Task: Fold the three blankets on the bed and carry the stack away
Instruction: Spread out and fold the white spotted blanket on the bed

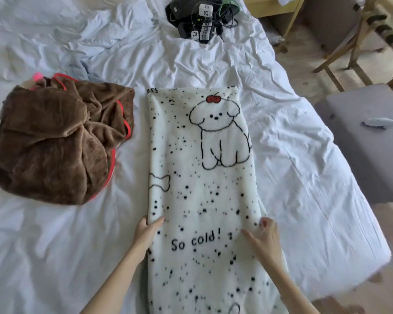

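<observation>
A white fleece blanket (202, 189) with black spots, a drawn puppy and the words "So cold!" lies folded into a long strip down the middle of the bed. My left hand (146, 232) grips its left edge, thumb on top and fingers tucked under. My right hand (264, 236) holds the right edge with its fingers curled over the fabric. A brown plush blanket (55, 141) with red trim lies crumpled in a heap on the left. A pale blue blanket (84, 69) peeks out behind the brown heap, rumpled against the sheet.
The bed's wrinkled white sheet (304, 155) spreads all around. A pile of black devices and cables (200, 17) sits at the far end. A grey padded stool (370, 141) stands right of the bed, with wooden chair legs (340, 60) and a table beyond.
</observation>
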A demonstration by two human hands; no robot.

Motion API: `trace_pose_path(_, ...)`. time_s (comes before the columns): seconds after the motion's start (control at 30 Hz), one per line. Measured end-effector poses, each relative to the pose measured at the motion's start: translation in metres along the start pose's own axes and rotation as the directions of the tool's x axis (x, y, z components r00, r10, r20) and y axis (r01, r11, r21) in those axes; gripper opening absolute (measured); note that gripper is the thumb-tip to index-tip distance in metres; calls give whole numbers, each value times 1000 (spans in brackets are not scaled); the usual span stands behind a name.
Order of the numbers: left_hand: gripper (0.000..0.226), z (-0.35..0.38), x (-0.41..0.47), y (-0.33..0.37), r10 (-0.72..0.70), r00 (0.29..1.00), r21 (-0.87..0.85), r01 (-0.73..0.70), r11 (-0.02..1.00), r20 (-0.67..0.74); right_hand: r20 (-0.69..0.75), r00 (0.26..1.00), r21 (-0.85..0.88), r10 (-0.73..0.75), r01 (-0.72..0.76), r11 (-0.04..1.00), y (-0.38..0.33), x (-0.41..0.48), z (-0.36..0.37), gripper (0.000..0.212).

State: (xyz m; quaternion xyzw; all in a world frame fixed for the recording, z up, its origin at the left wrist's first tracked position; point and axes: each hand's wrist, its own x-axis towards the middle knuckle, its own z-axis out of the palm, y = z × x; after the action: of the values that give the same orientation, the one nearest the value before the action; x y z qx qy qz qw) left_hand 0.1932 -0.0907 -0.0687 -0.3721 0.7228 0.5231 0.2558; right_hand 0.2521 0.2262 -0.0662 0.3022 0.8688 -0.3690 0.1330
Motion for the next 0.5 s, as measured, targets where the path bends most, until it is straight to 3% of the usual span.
trace_pose_path(0.07,48,-4,-26,-33,-17,1000,0,17,1000,11,-57,998,-34,2,-4,999,24,-37,0,58)
trace_pose_path(0.17,81,-6,-62,-87,-97,995,64,95,993,25,-115,993,-107,13,-25,994,58,-82,2,80)
trace_pose_path(0.23,74,-4,-77,-120,-49,996,51,45,998,73,-170,983,-80,70,-85,993,77,-99,2,95)
trace_pose_path(0.3,60,-4,-87,-148,2,996,7,-3,1000,90,-156,974,54,164,-157,986,94,-110,5,101)
trace_pose_path(0.4,49,-2,-94,-182,46,993,-23,-44,999,106,-69,975,235,213,-191,953,124,-121,12,82)
trace_pose_path(0.5,61,4,-102,-221,57,988,-6,-57,998,143,107,983,314,150,-177,933,151,-137,23,55)
